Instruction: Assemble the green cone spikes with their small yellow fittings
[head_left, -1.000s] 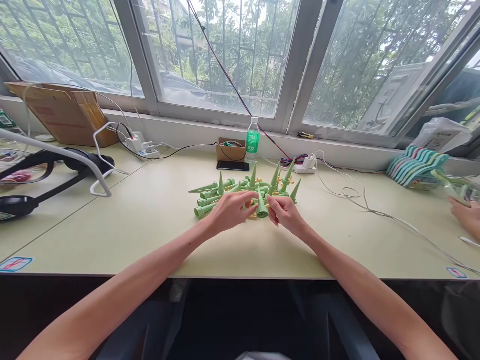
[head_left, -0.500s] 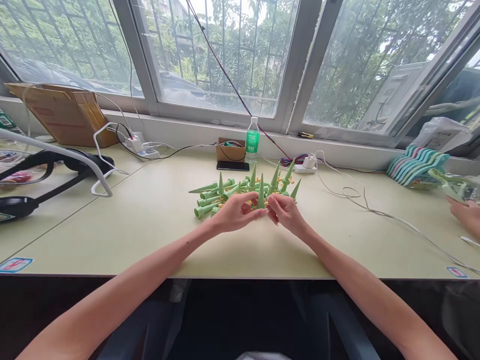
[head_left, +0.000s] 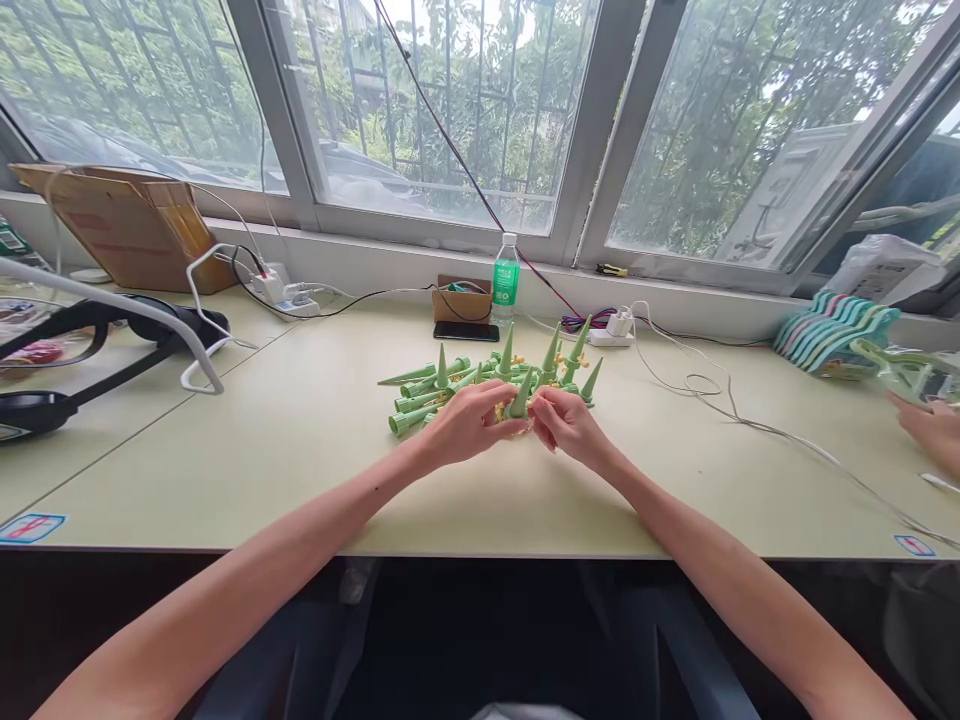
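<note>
My left hand (head_left: 474, 420) curls its thumb and fingers around the base of a green plastic watering spike (head_left: 520, 396), which points up and leans slightly right. Close against its right side, my right hand (head_left: 564, 416) has its fingertips pinched together. A bit of yellow shows by those fingertips, but what they grip is mostly hidden. Just behind both hands lies a pile of similar green spikes (head_left: 417, 404), some lying flat with open tube ends and several standing point up. Small yellow valve-like parts (head_left: 583, 364) show among them.
Behind the pile are a black phone (head_left: 466, 331), a small cardboard box (head_left: 463, 302) and a green-labelled bottle (head_left: 506, 272). White cables (head_left: 780, 432) cross the right side. A headset (head_left: 112, 350) lies left. Another person's hand (head_left: 930, 425) is at far right, near turquoise hangers (head_left: 832, 335).
The held spike has gone from upright to tilted slightly right, and it sits a little lower. My hands have barely moved. The other person's hand at far right has shifted slightly.
</note>
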